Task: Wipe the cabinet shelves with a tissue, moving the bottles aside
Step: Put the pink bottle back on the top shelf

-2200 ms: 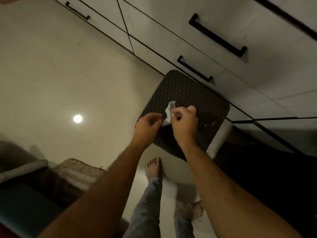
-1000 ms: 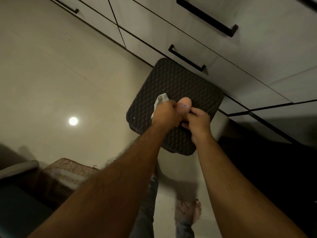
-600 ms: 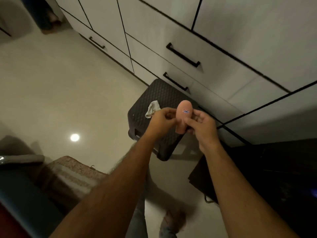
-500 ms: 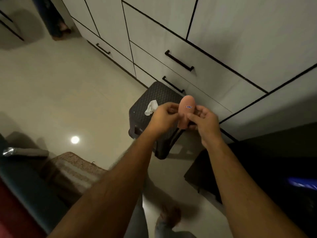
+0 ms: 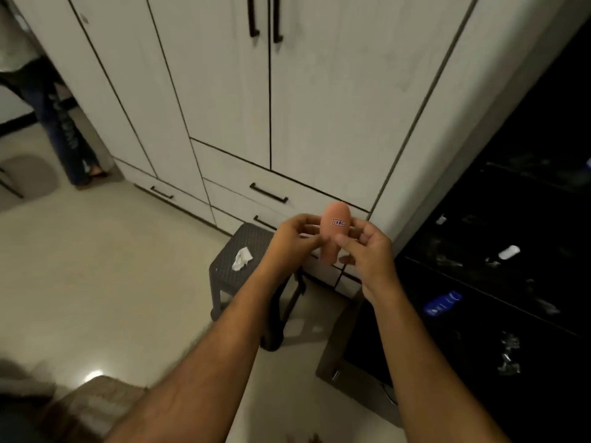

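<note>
A small pink bottle (image 5: 333,233) with a little label is held up in front of me by both hands. My left hand (image 5: 292,239) grips its left side and my right hand (image 5: 367,254) pinches its right side and lower end. A crumpled white tissue (image 5: 241,259) lies loose on the dark woven stool (image 5: 230,273), left of my hands. To the right a dark open cabinet (image 5: 499,282) shows shelves with dim items, among them a blue bottle (image 5: 443,303) and a white object (image 5: 509,251).
White cupboard doors and drawers with black handles (image 5: 268,192) fill the wall ahead. Pale tiled floor (image 5: 96,266) spreads to the left. A woven basket (image 5: 92,407) sits at the lower left. Another person's legs (image 5: 64,129) stand at the far left.
The tissue has left my hands and lies on the stool. Both hands took up the pink bottle and raised it. My view tilted up from the floor toward the cupboards.
</note>
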Demonstrator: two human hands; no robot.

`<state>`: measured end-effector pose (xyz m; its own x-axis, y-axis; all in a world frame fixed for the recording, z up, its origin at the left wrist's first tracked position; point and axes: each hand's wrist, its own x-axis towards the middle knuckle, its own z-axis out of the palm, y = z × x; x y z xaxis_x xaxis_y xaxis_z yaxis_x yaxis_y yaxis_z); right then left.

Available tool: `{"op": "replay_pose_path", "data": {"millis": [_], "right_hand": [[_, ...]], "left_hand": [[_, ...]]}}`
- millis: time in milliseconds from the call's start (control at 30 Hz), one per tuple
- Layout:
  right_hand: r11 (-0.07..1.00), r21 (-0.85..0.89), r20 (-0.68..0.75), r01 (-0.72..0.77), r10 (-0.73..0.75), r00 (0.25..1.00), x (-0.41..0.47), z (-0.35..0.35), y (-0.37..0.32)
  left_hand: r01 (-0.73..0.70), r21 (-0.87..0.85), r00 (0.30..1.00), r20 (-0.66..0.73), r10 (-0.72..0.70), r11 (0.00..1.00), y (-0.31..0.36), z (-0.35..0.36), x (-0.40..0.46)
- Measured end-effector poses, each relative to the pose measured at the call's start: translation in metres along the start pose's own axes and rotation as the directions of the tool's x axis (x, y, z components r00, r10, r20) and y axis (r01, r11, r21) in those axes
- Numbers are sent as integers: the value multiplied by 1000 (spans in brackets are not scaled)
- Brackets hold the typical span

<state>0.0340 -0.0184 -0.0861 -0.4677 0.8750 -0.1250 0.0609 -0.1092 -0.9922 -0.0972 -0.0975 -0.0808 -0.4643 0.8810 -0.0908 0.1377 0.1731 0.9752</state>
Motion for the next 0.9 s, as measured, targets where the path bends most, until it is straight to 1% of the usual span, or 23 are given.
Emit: {"op": "replay_pose_path", "data": {"millis": [133,233,300,400,500,600,700,900], "right_hand": [[996,4,-82,92,-92,992,-25,-20,-26],[984,-6,-157,176,-175,972,-45,-40,-53],[974,8,-205,227,-221,954,-59,-61,-75],[951,21,-239,308,-294,925,-78,-93,-110],[919,11,-290,394,-375,881,-95,-136,-150],[873,-57,-318,485,-476,820,-105,-177,-187],[826,-136,-329,547,-559,761,-111,-219,-218],[788,-184,-358,587,-610,707,-108,-275,-270]], "left_hand": [[-110,26,993,56,108,994,34,15,-11],[-204,32,975,93,200,979,66,30,-18],[-230,-6,965,130,229,973,93,47,-24],[-299,-39,938,173,301,953,134,73,-29],[-414,-77,876,236,420,907,187,106,-34],[-511,-93,810,281,515,855,235,135,-35],[-602,-94,743,297,600,793,276,167,-33],[-709,-43,668,276,691,703,340,210,-27]]}}
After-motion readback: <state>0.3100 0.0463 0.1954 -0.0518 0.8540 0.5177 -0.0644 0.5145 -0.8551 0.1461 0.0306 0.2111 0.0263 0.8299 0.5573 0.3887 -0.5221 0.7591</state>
